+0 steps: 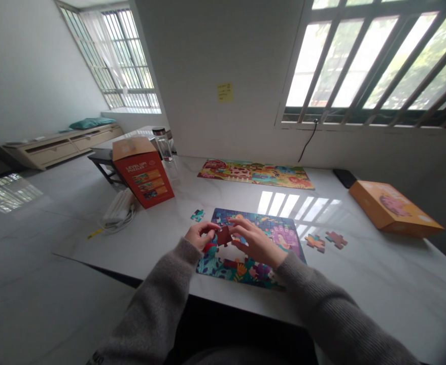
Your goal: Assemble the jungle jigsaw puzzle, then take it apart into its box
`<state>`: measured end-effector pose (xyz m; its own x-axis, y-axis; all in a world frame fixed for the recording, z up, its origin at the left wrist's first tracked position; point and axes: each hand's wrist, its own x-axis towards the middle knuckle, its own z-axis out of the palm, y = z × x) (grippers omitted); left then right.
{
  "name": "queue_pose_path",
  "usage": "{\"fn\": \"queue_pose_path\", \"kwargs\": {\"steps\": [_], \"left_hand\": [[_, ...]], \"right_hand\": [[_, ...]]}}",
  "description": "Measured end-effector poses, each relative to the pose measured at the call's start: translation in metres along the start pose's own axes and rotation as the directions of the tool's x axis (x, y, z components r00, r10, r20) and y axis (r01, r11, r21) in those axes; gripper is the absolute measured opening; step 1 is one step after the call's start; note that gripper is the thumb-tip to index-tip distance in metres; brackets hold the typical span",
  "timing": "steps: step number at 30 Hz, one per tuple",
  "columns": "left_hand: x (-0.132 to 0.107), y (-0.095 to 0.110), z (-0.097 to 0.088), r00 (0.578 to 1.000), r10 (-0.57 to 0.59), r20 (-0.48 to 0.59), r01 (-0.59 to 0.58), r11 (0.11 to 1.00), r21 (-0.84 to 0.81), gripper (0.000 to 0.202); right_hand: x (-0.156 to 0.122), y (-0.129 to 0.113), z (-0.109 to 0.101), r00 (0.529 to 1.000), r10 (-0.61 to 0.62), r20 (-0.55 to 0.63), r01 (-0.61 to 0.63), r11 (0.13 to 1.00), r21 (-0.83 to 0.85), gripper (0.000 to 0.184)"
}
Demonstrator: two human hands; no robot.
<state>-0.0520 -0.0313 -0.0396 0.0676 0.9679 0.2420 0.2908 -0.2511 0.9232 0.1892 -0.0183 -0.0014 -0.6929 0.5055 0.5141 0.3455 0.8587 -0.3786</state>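
A dark red-brown puzzle piece (pixel 224 236) is held over the partly assembled jigsaw puzzle (pixel 283 235). My left hand (pixel 201 236) pinches the piece at its left edge. At its right edge, the curved fingers of my right hand (pixel 253 240) grip it too. Beneath the hands, the puzzle shows a gap where the white table appears, with colourful flowers and leaves around it. A loose teal puzzle piece (pixel 197 215) lies left of the puzzle. To the right are an orange-patterned piece (pixel 315 243) and a brownish piece (pixel 336 240).
A finished long puzzle (pixel 255 174) lies near the wall. On the left stand a red puzzle box (pixel 144 175), a glass bottle (pixel 163 145) and a white power strip with cable (pixel 118 209). An orange box (pixel 393 208) and a black object (pixel 344 178) sit at right.
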Motion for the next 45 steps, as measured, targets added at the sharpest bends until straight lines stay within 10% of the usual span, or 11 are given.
{"fn": "queue_pose_path", "kwargs": {"steps": [45], "left_hand": [[-0.004, 0.003, 0.007, 0.990, -0.103, 0.092, 0.124, 0.957, -0.262, 0.042]], "right_hand": [[-0.005, -0.015, -0.001, 0.995, -0.020, 0.099, 0.009, 0.994, 0.109, 0.013]]}}
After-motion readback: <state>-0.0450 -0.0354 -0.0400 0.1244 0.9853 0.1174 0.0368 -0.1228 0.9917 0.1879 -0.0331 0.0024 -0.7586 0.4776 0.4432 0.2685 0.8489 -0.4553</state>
